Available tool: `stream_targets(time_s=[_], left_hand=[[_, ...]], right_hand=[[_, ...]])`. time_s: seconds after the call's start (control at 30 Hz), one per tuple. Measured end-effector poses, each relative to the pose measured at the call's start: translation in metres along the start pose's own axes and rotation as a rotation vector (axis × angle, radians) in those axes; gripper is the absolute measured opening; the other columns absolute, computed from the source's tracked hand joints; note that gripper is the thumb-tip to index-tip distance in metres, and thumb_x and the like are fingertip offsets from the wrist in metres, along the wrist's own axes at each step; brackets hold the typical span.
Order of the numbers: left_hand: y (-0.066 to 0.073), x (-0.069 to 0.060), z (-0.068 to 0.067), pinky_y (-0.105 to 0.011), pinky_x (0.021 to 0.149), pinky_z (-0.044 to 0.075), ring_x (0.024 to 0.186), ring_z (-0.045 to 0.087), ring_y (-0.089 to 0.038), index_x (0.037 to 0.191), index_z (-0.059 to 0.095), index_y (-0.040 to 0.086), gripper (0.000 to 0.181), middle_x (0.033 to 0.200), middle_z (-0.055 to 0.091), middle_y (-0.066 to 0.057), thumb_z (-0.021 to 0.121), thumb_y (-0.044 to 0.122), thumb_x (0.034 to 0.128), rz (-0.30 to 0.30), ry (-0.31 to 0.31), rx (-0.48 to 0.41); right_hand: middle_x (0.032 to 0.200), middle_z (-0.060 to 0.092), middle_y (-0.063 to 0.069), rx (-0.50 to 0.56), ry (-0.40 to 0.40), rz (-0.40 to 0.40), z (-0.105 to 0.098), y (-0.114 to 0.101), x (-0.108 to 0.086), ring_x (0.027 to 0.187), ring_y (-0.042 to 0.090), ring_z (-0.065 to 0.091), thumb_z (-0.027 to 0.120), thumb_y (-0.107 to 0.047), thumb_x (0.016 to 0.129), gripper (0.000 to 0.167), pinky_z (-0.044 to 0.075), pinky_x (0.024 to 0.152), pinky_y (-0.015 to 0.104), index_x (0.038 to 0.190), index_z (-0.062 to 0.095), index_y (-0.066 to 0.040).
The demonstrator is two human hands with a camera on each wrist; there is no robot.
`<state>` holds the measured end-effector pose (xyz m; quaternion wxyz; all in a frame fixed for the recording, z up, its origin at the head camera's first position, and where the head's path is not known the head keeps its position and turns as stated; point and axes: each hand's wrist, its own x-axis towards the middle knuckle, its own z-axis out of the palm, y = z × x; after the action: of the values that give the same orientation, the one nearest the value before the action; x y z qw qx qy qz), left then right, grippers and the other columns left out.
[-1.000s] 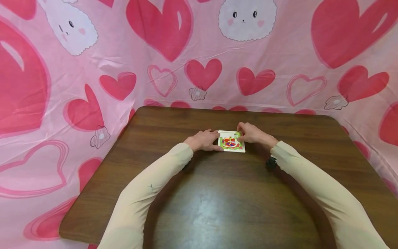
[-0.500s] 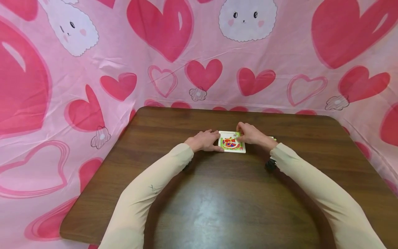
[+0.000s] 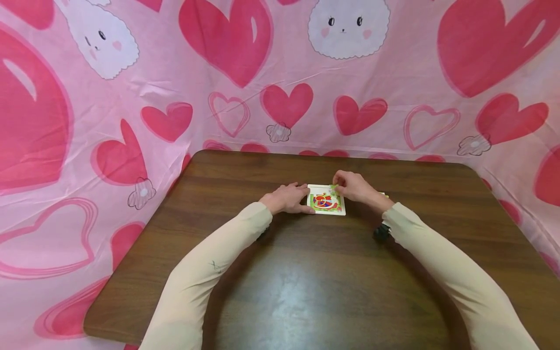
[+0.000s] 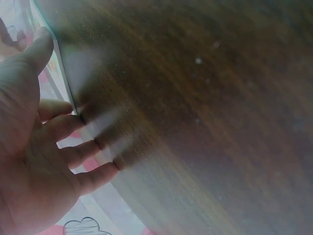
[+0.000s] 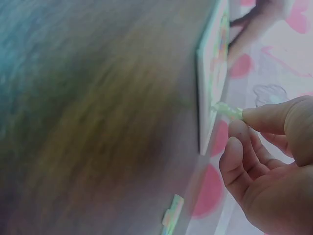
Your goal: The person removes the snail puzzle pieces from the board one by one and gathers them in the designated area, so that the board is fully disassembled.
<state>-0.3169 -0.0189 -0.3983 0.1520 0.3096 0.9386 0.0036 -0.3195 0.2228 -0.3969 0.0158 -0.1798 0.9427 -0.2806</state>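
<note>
Probably treat the green piece [image 5: 230,111] as light and stiff, gripping its edges; find it pinched in the right hand [image 3: 353,187] at a corner of the puzzle board [image 3: 332,214]. Note the left hand [image 3: 287,198], fingers spread, holding nothing.

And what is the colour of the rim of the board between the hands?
The board's rim is white; the head view shows it best.

Two grips [image 3: 286,198] [image 3: 353,186], one puzzle board [image 3: 320,189], two loose pieces [image 5: 229,110] [image 5: 172,215] and one table [image 3: 288,282] show.

Room over near tabletop [image 3: 284,282], board [image 3: 320,190] between hands [image 3: 286,198]
</note>
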Motion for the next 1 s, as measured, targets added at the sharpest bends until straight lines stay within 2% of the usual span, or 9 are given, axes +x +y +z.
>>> stream_targets(time_s=[0.1,0.27,0.47,0.8,1.0], left_hand=[[0.0,0.0,0.0,-0.056,0.118,0.026,0.151,0.022,-0.031,0.154,0.033,0.018,0.087,0.164,0.025,-0.004,0.051,0.071,0.0881,-0.001,0.0,0.004],[-0.001,-0.001,-0.001,-0.056,0.118,0.026,0.151,0.022,-0.031,0.154,0.032,0.018,0.087,0.163,0.026,-0.004,0.051,0.071,0.088,0.004,0.0,0.008],[-0.001,-0.001,0.0,-0.056,0.118,0.025,0.151,0.023,-0.032,0.154,0.033,0.018,0.086,0.163,0.027,-0.004,0.052,0.071,0.0879,0.009,0.003,0.0],[-0.001,-0.001,0.001,-0.057,0.117,0.027,0.15,0.024,-0.032,0.153,0.035,0.017,0.086,0.163,0.027,-0.006,0.052,0.071,0.0877,0.022,0.012,0.012],[-0.001,-0.001,0.001,-0.057,0.118,0.025,0.151,0.022,-0.032,0.154,0.033,0.017,0.087,0.163,0.026,-0.005,0.052,0.071,0.0876,0.017,0.012,-0.004]], right_hand=[[0.087,0.065,0.013,0.044,0.022,0.007,-0.005,0.002,-0.003,0.072,0.021,0.059,0.065,-0.009,0.091,0.011,0.048,0.06,0.028,0.101,0.061,-0.005],[0.088,0.064,0.014,0.124,0.024,0.062,-0.014,0.01,-0.011,0.069,0.025,0.064,0.064,-0.012,0.092,0.014,0.051,0.053,0.029,0.104,0.061,-0.005],[0.088,0.066,0.019,0.224,0.016,0.125,-0.025,0.022,-0.021,0.069,0.031,0.065,0.063,-0.016,0.095,0.018,0.048,0.049,0.03,0.108,0.062,-0.004],[0.091,0.065,0.02,0.299,0.04,0.178,-0.048,0.045,-0.046,0.067,0.022,0.06,0.064,-0.018,0.095,0.025,0.053,0.057,0.034,0.112,0.063,0.001],[0.081,0.061,0.013,0.353,0.057,0.181,-0.058,0.061,-0.058,0.061,0.018,0.056,0.064,-0.017,0.096,0.026,0.052,0.057,0.033,0.111,0.062,0.004]])
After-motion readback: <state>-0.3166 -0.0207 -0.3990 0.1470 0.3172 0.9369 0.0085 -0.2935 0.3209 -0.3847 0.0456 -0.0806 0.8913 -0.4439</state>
